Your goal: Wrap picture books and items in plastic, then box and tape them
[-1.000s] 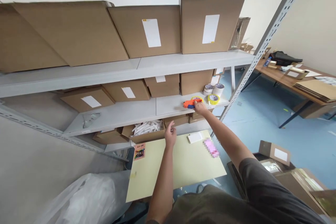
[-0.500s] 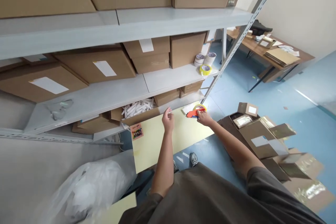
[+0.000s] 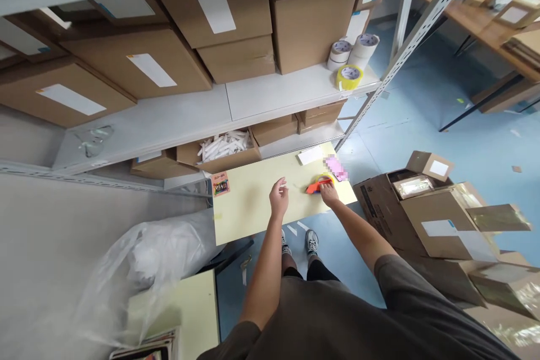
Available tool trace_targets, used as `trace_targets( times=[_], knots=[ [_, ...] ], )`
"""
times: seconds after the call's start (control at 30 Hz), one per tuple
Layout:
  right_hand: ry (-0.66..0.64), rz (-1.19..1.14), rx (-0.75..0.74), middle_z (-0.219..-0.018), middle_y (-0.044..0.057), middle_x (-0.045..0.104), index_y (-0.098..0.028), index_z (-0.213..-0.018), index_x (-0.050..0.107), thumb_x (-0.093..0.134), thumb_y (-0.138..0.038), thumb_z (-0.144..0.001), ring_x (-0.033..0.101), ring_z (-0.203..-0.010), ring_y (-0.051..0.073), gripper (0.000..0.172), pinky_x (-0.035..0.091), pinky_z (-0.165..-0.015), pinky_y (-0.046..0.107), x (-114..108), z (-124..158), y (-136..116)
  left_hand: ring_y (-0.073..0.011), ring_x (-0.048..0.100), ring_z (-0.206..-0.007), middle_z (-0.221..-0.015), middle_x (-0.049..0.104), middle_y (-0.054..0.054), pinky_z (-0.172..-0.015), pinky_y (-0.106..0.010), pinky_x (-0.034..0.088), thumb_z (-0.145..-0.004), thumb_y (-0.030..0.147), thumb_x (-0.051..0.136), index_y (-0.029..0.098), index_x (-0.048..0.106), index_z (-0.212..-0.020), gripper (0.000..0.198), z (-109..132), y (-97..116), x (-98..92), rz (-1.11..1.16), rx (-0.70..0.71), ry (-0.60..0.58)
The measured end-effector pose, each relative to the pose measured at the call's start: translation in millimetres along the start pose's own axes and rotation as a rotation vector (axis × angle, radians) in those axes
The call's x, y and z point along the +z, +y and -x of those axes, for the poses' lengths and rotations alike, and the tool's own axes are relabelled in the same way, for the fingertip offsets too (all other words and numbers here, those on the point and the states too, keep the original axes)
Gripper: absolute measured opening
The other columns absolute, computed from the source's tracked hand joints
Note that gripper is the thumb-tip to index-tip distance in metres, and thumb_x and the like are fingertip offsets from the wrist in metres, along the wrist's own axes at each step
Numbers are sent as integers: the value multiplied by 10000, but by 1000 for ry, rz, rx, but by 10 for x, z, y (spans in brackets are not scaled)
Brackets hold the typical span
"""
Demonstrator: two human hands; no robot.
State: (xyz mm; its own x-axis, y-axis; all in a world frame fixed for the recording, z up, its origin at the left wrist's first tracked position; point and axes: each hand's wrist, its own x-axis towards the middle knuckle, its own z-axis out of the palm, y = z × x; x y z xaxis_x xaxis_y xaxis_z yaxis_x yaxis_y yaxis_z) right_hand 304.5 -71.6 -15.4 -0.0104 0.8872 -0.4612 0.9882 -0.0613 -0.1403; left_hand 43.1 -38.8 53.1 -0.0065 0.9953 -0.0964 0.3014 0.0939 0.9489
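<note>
My right hand (image 3: 328, 193) grips an orange tape dispenser (image 3: 317, 186) with a yellow roll, low over the right part of the pale yellow table (image 3: 248, 208). My left hand (image 3: 279, 199) hovers over the table a little to the left, fingers loosely curled, holding nothing I can see. A white card (image 3: 310, 155) and a pink blurred item (image 3: 336, 168) lie on the table just beyond the dispenser. A small colourful packet (image 3: 221, 185) lies at the table's far left corner.
Grey shelving (image 3: 270, 98) stands behind the table with cardboard boxes and three tape rolls (image 3: 350, 62). An open box of white sticks (image 3: 221, 147) sits on the low shelf. Open cartons (image 3: 426, 202) crowd the blue floor at right. A clear plastic bag (image 3: 139, 270) bulges at left.
My right hand took the orange tape dispenser off the shelf and brought it down to the yellow table. My left hand dropped with it, and my view tilted downward.
</note>
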Motion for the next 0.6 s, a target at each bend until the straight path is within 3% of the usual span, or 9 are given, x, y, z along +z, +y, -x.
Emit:
trace_targets(
  times=[0.13,0.3,0.47,0.6],
  knots=[
    [-34,-37,90,-1469,273,644,-61,-1493,574,560,-62,-893,556,-1418,367,600,319,-1237,526,-131,44,-28,-225,745,-1106,-1275,768,-141,-945,-359,619,-1012,253,580,202,723,-1356,376,75,67,55,-28,-14,39],
    [130,-235,-51,-1515,215,640,-127,-1504,605,581,-144,-946,609,-1377,318,558,487,-1109,408,-747,260,-126,-246,735,-1201,-1335,761,-147,-1034,-412,605,-1017,289,623,212,749,-1307,325,142,412,-114,-1,11,83],
    [414,-466,-244,-1509,168,665,-170,-1546,592,483,-312,-1055,638,-1366,307,523,515,-1144,439,-1359,290,-617,-273,680,-1344,-1422,731,-133,-1165,-462,542,-999,308,678,228,757,-1336,355,312,629,-647,2,94,153],
    [528,-601,-485,-1606,160,590,-201,-1658,479,455,-359,-1083,545,-1492,319,596,436,-1253,516,-1485,228,-1365,-286,641,-1407,-1483,699,-117,-1203,-488,518,-986,340,711,250,740,-1385,411,605,477,-1244,-14,97,280]
  ],
)
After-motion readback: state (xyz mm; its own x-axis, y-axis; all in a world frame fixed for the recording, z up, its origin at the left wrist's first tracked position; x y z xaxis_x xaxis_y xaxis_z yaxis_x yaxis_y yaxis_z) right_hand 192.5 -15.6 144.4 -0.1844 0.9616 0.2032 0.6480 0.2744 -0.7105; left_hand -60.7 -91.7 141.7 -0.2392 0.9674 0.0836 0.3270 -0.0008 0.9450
